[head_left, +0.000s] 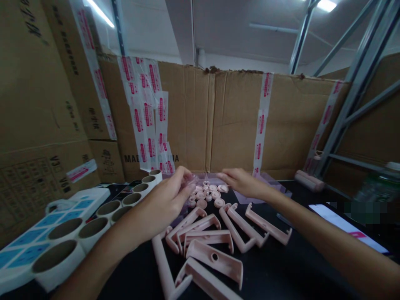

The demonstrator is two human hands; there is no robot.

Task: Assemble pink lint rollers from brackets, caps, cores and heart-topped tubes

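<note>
My left hand is closed on a small clear object whose shape I cannot make out, just left of a heap of small round pink pieces. To the right of the heap, my right hand has its fingers pressed together near the round pieces; whatever they hold, if anything, is hidden. Several long pink bracket-shaped parts lie scattered on the black table below both hands. Clear plastic sheeting lies behind and beside the round pieces.
White cardboard tubes and a white case with blue labels stand on the left. A lit phone, a pink roller-like object and a plastic bottle are on the right. Cardboard walls rise behind.
</note>
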